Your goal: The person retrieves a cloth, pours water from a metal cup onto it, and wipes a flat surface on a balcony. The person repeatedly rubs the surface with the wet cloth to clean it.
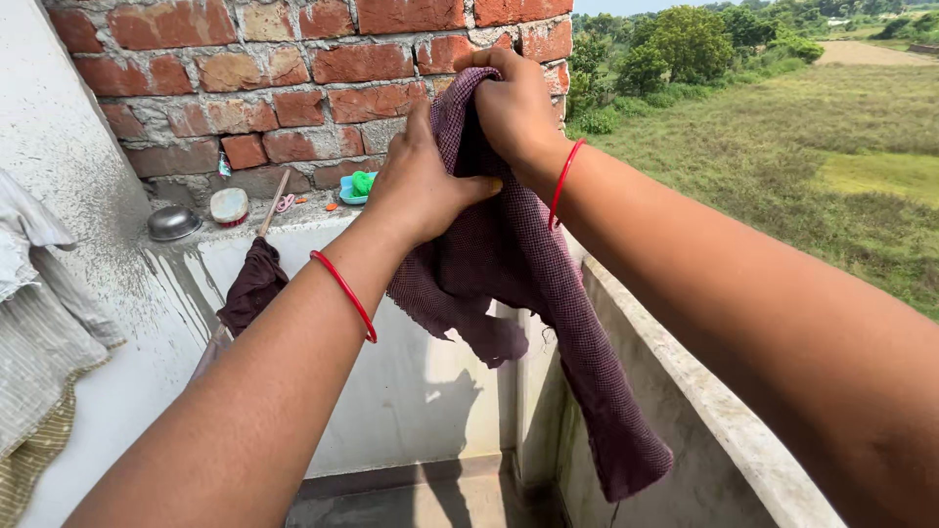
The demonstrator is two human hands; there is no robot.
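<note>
Brick wall (293, 68) and a whitewashed parapet (685, 362) enclose a balcony corner, with an open grassy field (831, 166) and trees (685, 39) seen beyond. A maroon checked cloth (509, 264) is held up in front of the bricks, its long axis running from the top near the wall's edge downward and to the right, where its loose end hangs beside the parapet's inner face. The cloth's top is clenched in the right hand (514, 103), and its upper middle is gripped by the left hand (421, 186), thumb pressed across the fabric; a red bangle (344, 291) is worn on the left wrist and another on the right. On the ledge (284, 223) under the bricks a small steel bowl (173, 223) is seen, apparently empty, beside a round tin (230, 205) and a blue soap dish (354, 191) holding something green. A dark garment (252, 286) is draped over the ledge's front, and pale striped laundry (39, 332) hangs at the left.
</note>
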